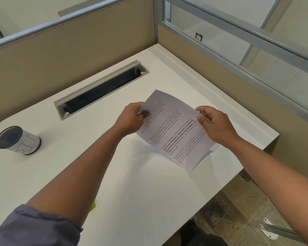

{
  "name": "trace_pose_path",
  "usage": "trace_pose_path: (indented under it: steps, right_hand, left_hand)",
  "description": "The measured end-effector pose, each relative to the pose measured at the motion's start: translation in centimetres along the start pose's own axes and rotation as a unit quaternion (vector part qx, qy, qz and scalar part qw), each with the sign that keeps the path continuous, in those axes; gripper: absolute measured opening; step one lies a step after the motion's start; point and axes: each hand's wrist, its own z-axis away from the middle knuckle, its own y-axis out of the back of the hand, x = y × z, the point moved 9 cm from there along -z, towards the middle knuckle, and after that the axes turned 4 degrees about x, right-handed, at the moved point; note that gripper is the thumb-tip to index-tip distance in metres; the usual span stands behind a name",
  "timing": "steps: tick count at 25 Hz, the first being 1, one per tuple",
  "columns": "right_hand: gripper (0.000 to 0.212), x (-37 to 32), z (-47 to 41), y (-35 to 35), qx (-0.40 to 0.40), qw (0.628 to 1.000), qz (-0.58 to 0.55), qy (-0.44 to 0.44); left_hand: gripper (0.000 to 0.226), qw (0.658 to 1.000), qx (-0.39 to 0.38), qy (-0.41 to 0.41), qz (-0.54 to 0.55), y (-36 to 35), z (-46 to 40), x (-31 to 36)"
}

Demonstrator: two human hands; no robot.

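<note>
A printed sheet of paper (174, 132) with several paragraphs of black text is held in the air above the white desk (96, 166), slightly bowed. My left hand (132, 119) pinches its left edge, thumb on the printed side. My right hand (215, 125) pinches the right edge in the same way. The sheet's lower corner hangs close over the desk and casts a shadow there.
A mesh pen cup (18, 140) lies on its side at the desk's left. A grey cable slot (101, 87) is open at the back. Tan partition walls (69, 47) with glass panels close off the back and right. A small green thing (93, 205) peeks out beside my left forearm.
</note>
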Motion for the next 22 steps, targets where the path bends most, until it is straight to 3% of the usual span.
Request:
trace_pose_path:
  steps: [4,7,8,13,17,22]
  right_hand:
    - [0.019,2.1,-1.6,-0.1,0.001,0.999,-0.033,-0.035]
    - [0.02,4.4,-3.2,0.2,0.012,0.996,-0.047,-0.075]
    - [0.02,5.2,-3.9,0.4,0.014,0.995,-0.042,-0.089]
    - [0.019,8.3,-7.4,1.2,0.03,0.99,-0.01,-0.137]
    - [0.016,10.1,-9.7,0.9,0.029,0.988,0.024,-0.151]
    - [0.029,11.7,-11.1,0.1,0.031,0.983,0.056,-0.172]
  left_hand:
    - [0.028,0.999,0.031,0.0,-0.012,-1.0,-1.8,0.3]
    - [0.083,0.984,0.163,-0.016,-0.074,-1.6,-0.7,0.7]
    - [0.09,0.978,0.184,-0.033,-0.092,-2.5,0.0,0.7]
    - [0.092,0.968,0.005,-0.06,-0.244,-12.4,1.8,-1.5]
    - [0.096,0.962,-0.018,-0.053,-0.267,-15.3,1.3,-2.5]
    - [0.096,0.964,-0.019,-0.039,-0.261,-16.3,1.0,-3.5]
